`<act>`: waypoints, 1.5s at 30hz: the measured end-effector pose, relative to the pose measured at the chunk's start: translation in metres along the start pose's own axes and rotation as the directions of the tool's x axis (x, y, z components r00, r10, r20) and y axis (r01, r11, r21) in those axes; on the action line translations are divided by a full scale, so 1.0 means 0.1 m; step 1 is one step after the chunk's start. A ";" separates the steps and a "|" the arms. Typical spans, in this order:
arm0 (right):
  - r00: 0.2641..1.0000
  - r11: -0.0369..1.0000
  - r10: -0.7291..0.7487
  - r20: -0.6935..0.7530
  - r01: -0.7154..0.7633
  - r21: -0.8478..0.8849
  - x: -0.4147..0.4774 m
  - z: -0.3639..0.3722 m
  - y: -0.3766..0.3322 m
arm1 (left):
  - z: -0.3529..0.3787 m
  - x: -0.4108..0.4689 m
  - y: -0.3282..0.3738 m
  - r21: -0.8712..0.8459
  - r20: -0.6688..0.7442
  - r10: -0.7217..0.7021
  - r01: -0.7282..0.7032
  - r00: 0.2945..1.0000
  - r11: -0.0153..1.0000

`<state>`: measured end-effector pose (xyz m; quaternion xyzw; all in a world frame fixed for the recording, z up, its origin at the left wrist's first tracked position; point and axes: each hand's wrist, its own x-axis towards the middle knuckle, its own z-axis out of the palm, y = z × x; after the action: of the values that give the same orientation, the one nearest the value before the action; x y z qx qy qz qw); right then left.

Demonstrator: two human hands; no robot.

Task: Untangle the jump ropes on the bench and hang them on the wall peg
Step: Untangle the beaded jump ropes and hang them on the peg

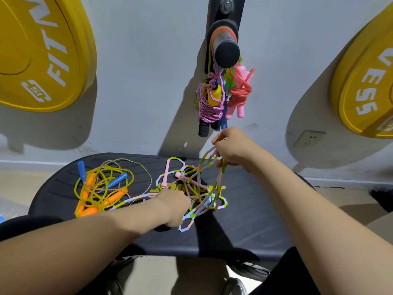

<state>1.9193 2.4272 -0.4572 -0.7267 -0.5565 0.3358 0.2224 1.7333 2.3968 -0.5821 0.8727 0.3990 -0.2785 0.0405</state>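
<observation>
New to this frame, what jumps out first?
The big yellow plates on the wall at far left and far right catch the eye first. Between them, the peg carries bundled ropes. Below, on the bench, the right hand lifts strands of a tangled beaded rope while the left hand rests in it, and a yellow rope lies at bench left.

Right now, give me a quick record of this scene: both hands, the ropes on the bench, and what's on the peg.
right hand: pinches lifted strands of beaded rope
left hand: on the beaded tangle, fingers hidden
bench: also yellow rope with orange handles, blue-handled rope, intertwined
wall peg: pink braided rope, coral rope hanging
</observation>
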 end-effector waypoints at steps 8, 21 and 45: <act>0.932 0.840 0.127 0.339 0.080 -0.537 -0.15 -0.10 0.02 | -0.92 -0.47 -0.43 -0.721 -0.305 -0.047 -0.198 0.951 0.664; 0.832 0.892 -0.115 0.542 0.327 -0.312 -0.29 -0.13 -0.06 | -1.36 -0.89 -0.80 -0.663 -0.364 -0.589 -0.645 0.722 -0.380; 0.974 0.760 -0.050 -0.221 0.181 0.625 -0.17 -0.21 -0.46 | -1.11 -0.63 -0.60 -0.833 -0.550 -0.282 -0.543 0.786 0.110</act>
<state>1.9016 2.4247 -0.4071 -0.6000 -0.4282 0.4198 0.5296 1.7078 2.4277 -0.4471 0.6892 0.3820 0.3514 0.5056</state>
